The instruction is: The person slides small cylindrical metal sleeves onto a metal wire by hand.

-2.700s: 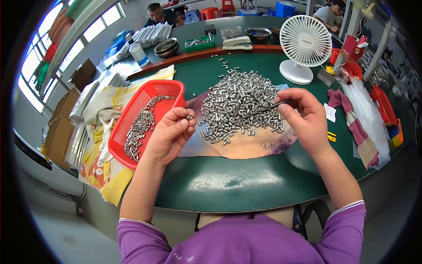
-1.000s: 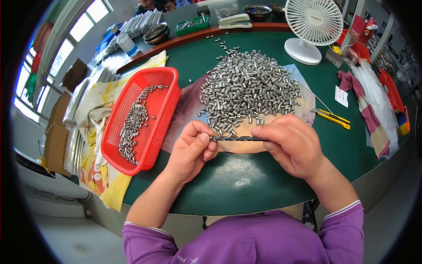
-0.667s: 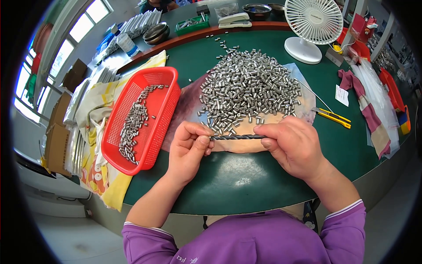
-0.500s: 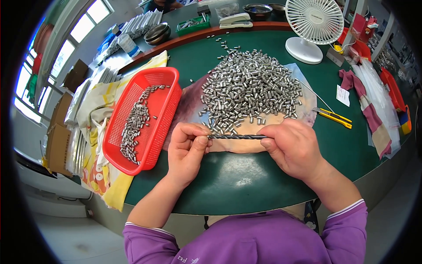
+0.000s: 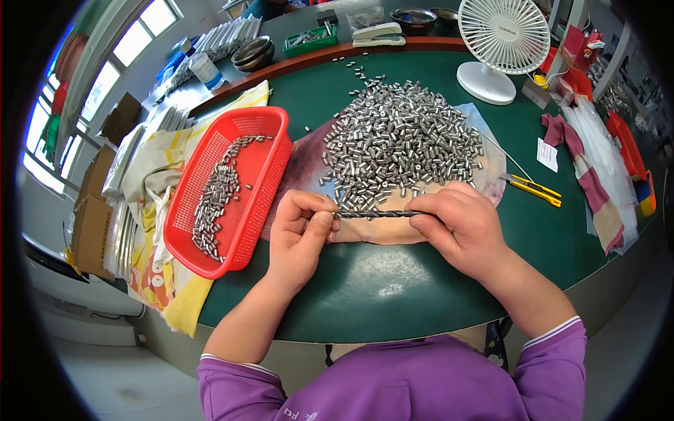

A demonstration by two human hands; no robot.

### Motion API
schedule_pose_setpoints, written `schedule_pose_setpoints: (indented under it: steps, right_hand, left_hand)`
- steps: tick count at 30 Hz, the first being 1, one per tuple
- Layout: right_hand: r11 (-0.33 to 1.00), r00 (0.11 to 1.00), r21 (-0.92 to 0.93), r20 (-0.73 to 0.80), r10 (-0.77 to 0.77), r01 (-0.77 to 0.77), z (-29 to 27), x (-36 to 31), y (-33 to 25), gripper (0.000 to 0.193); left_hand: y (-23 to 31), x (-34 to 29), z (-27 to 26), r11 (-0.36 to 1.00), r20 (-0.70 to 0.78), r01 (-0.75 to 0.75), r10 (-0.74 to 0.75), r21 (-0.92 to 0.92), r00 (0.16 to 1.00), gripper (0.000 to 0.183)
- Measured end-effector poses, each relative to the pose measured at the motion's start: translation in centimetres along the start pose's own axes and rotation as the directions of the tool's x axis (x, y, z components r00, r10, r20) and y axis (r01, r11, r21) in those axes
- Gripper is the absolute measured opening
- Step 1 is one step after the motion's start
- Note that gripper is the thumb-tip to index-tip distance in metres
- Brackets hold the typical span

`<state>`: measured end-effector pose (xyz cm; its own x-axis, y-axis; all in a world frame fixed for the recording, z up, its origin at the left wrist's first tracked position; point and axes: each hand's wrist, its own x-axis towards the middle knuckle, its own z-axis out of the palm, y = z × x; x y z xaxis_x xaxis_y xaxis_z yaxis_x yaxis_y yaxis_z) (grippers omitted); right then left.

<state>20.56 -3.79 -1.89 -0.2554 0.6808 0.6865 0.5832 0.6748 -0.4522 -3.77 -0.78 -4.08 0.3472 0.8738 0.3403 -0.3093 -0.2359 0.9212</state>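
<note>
A dark twist drill bit (image 5: 379, 214) lies level between my hands, above the near edge of a cloth. My right hand (image 5: 460, 221) is closed on its right end, thumb and forefinger pinching it. My left hand (image 5: 302, 228) pinches at the bit's left end with curled fingers; whether a small metal piece is between the fingertips is hidden. Just beyond the bit, a large heap of short shiny metal cylinders (image 5: 404, 140) covers the cloth (image 5: 393, 233). To the left, a red plastic basket (image 5: 261, 203) holds more of the cylinders along its bottom.
The green tabletop (image 5: 393, 295) carries a yellow utility knife (image 5: 537, 189), a slip of paper (image 5: 547, 154) and a white fan (image 5: 486, 83) on the right. A patterned cloth (image 5: 154, 210) lies under the basket. Metal bowls (image 5: 253, 54) and a green tray (image 5: 312, 43) stand behind a raised rim.
Both hands and the drill bit have shifted very slightly away from me. The grip looks the same, and the heap and basket show no clear change.
</note>
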Motion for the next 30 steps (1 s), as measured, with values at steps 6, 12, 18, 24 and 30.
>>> schedule_pose_setpoints:
  steps: [6,12,18,24,30]
  right_hand:
    - [0.975,0.995,-0.199,0.028,-0.096,0.1,-0.8,0.3,-0.4,0.014]
    - [0.77,0.785,0.25,0.408,0.466,-0.587,-0.6,0.3,-0.8,0.025]
    - [0.331,0.486,0.366,0.747,0.453,-0.87,-0.9,0.2,-0.6,0.046]
    - [0.622,0.75,0.456,0.178,0.637,-0.637,-2.1,0.7,2.5,0.034]
    - [0.749,0.773,-0.24,-0.361,0.522,-0.617,-6.3,0.7,9.4,0.017]
  left_hand:
    - [-0.2,0.0,0.1,0.997,-0.019,0.069,-0.068,0.035,0.997,0.007]
    - [-0.4,0.3,-1.0,0.797,0.175,-0.357,0.312,0.487,0.934,0.013]
    - [-0.2,0.8,-1.2,0.637,0.263,-0.529,0.469,0.561,0.843,0.017]
    - [0.2,0.6,-0.5,0.984,-0.183,-0.089,0.116,0.152,0.976,0.016]
    - [-0.5,0.8,-0.8,0.991,-0.156,0.136,-0.132,0.015,0.979,0.016]
